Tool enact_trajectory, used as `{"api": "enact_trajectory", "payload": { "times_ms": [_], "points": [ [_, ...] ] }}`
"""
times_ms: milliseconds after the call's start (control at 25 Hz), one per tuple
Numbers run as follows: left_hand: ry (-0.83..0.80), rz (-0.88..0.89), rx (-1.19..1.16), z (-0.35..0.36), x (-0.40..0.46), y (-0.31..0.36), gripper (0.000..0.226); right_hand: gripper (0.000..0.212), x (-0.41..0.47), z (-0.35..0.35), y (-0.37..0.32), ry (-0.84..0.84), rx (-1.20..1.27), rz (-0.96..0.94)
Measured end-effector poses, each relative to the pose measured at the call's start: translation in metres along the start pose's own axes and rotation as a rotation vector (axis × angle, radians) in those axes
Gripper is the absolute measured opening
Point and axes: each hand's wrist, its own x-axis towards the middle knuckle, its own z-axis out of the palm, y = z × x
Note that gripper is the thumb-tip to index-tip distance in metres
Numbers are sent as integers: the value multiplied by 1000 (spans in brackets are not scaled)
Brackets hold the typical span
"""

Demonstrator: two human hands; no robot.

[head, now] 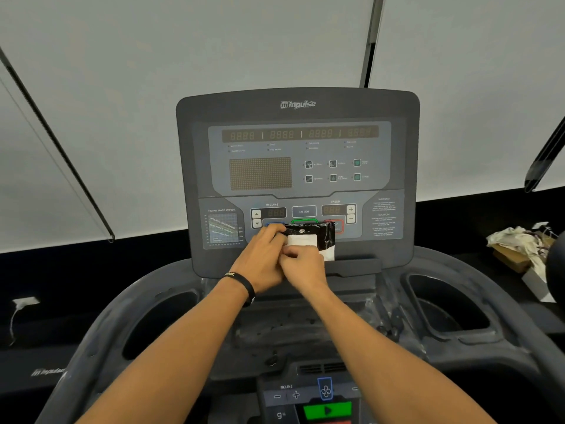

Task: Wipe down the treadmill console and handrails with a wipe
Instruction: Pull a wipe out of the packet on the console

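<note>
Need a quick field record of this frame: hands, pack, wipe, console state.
left hand: grips the left end of the wipe pack
right hand: pinches the white wipe at the pack's opening
pack: black, held against the console over the lower buttons
console: displays unlit
wristband: black, on left wrist
wiping: not yet begun
clutter: far right, on the ledge
</note>
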Motion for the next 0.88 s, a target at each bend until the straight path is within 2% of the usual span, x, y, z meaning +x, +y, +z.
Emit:
{"api": "enact_trajectory", "payload": {
  "times_ms": [120,280,480,640,760,880],
  "points": [
    [2,14,39,-2,3,-1,14,19,-6,-11,7,-36,-38,-107],
    [26,-2,5,-3,11,12,16,20,-4,-15,6,80,-37,-153],
    [39,-2,-26,-8,9,10,14,16,3,-24,12,333,42,-9],
    [50,-4,-71,-14,6,6,9,15,15,-24,25,309,-218,-74],
    [87,-37,-119,-13,8,8,19,18,16,-16,23,341,-266,-68],
    [117,-72,-158,-11,9,9,20,18,12,-11,21,375,-294,-80]
  ]
}}
